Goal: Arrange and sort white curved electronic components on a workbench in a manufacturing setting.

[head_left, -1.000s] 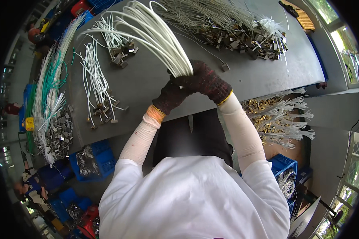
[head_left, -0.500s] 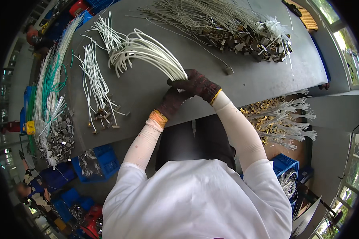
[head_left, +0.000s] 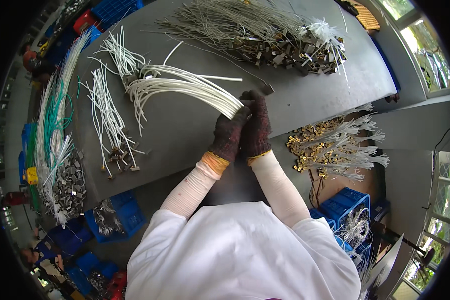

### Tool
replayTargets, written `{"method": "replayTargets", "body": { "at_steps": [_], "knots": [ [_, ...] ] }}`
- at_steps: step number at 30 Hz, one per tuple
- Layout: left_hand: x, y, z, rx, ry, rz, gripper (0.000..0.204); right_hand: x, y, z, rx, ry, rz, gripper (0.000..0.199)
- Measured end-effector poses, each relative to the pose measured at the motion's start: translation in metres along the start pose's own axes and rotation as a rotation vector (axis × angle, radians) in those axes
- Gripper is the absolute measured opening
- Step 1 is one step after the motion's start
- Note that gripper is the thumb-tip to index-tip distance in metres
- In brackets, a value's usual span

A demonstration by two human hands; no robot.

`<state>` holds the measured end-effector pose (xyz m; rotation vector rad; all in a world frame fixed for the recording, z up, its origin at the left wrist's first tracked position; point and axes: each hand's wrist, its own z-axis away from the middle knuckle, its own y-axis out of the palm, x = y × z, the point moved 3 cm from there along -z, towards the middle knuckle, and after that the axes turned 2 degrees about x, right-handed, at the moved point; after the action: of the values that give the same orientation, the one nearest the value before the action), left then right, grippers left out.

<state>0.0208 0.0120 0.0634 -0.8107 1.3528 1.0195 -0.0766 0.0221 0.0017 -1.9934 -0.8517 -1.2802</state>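
Close to the person's body, both hands in dark knitted gloves meet over the grey tabletop (head_left: pixel 295 107). The left hand (head_left: pixel 230 135) and the right hand (head_left: pixel 256 127) are pressed side by side, both clenched around one end of a thick bundle of white wires (head_left: pixel 185 87). The wires are thin, pale cream and smooth, and they are packed tight where the hands squeeze them. From there they bend in an arc to the left and spread like a fan, with the loose ends lying on the tabletop. A little further left lies a smaller bunch of white wires (head_left: pixel 107 120) with small metal clips at its near end. At the far side of the tabletop rests a big heap of greyish wires with metal terminals (head_left: pixel 265 35).
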Motion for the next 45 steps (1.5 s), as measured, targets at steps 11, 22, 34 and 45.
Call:
{"method": "replayTargets", "body": {
  "at_steps": [11,22,34,45],
  "knots": [
    [0.012,-0.034,0.027,0.291,-0.021,0.110,0.032,0.082,-0.013,-0.088,0.230,0.170,-0.417,0.051],
    [0.024,-0.040,0.044,0.218,-0.376,0.465,0.029,0.114,-0.004,-0.088,0.672,0.263,-0.038,0.017],
    [-0.029,-0.026,0.044,0.227,0.412,-0.536,0.039,0.120,-0.058,0.002,0.427,-0.458,0.598,0.024],
    [-0.015,0.023,0.040,0.187,-0.174,0.525,0.032,0.097,-0.050,0.012,0.014,0.514,-0.798,0.041]
  ]
}}
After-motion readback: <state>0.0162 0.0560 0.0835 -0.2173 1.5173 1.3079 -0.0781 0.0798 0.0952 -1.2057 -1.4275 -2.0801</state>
